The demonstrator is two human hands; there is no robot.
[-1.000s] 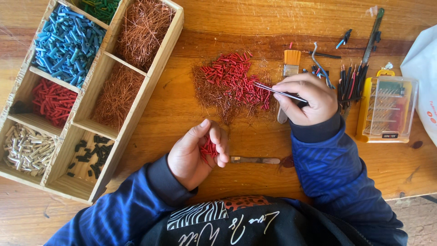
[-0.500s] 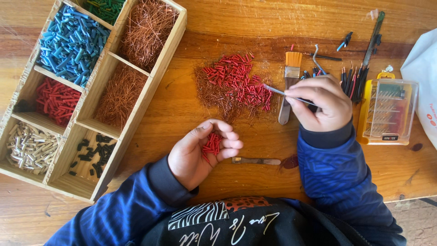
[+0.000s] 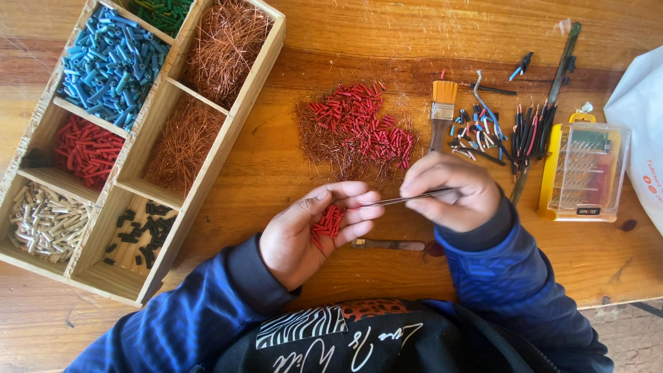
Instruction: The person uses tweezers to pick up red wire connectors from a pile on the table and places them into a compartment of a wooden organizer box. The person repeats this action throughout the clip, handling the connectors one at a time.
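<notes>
Wooden table: perhaps ten cupped red sleeves.

Bare table is left open beside the left hand's fingers. Beyond the fingertips, passage is blocked by the red-and-copper pile; the brush stands just past the right hand's fingers.
</notes>
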